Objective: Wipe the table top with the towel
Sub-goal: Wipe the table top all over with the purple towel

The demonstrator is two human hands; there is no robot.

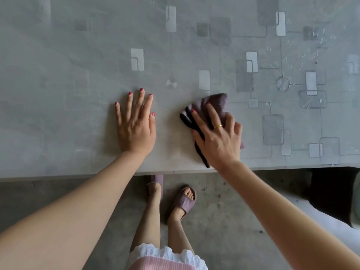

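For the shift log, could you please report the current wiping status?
Left hand flat on grey patterned table top. Right hand pressing crumpled purple towel near front edge. Nothing in the way.

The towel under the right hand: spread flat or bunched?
Bunched: the towel lies crumpled in folds under the right hand.
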